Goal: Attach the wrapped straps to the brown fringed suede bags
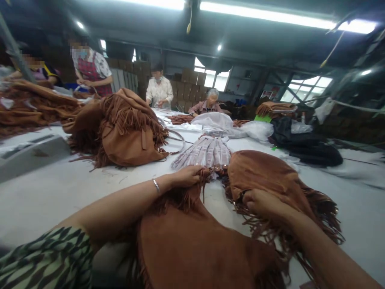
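My left hand (189, 176) is closed on the upper end of a brown fringed bag (192, 241), which lies across the front of the table. Some of its fringe hangs below my fingers. To the right lies another brown fringed bag (264, 172). My right hand (261, 202) is closed at its near edge, with the fingers curled around the edge by the fringe. Between and beyond my hands sits a bundle of pale wrapped strips (207, 150), fanned out on the table.
A pile of brown fringed bags (129, 136) stands to the left on the white table (102, 196). Black cloth (306, 144) and clear plastic (219, 122) lie at the back right. Several co-workers stand or sit along the far side. A grey tray-like thing (33, 154) is at left.
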The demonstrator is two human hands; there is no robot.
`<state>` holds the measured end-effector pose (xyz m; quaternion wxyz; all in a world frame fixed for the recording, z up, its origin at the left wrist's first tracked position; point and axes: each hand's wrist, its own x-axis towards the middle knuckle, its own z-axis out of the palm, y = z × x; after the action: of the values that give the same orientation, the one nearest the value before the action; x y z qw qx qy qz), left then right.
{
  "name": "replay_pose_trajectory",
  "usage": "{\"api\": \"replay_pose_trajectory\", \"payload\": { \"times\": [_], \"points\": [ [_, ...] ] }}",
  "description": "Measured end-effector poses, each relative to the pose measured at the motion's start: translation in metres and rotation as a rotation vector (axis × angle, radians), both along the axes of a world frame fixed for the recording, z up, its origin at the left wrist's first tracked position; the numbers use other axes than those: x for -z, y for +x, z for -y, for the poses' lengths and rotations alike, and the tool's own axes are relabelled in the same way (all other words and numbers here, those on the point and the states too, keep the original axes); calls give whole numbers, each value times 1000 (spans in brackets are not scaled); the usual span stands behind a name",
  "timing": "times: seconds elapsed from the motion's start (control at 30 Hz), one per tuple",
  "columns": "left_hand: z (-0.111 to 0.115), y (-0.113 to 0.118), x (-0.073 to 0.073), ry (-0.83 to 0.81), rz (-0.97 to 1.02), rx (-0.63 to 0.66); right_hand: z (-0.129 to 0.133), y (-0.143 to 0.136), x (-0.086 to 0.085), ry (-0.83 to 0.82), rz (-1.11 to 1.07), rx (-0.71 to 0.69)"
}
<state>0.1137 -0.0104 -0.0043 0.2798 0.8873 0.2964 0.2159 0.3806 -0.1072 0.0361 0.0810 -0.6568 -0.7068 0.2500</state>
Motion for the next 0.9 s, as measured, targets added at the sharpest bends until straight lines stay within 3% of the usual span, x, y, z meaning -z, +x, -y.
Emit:
{"api": "replay_pose_trajectory", "payload": {
  "times": [0.1, 0.2, 0.3, 0.37, 0.53, 0.7, 0.9],
  "points": [
    [-3, -5, 15, -14, 1, -24, -24, -20, 5, 150, -219, 165],
    [0, -9, 31, 72, -63, -87, -44, -45, 27, 262, -404, 315],
    [1, -11, 40, 194, -177, -122, -59, -60, 49, 313, -490, 371],
    [0, -10, 42, 194, -217, -126, -67, -63, 55, 343, -486, 370],
    [-5, -9, 42, 171, -229, -111, -91, -64, 44, 420, -353, 325],
    [-7, -9, 41, 159, -230, -92, -130, -80, 44, 322, -271, 234],
    [-9, -11, 40, 151, -173, -137, -167, -80, 41, 338, -150, 299]
  ]
}}
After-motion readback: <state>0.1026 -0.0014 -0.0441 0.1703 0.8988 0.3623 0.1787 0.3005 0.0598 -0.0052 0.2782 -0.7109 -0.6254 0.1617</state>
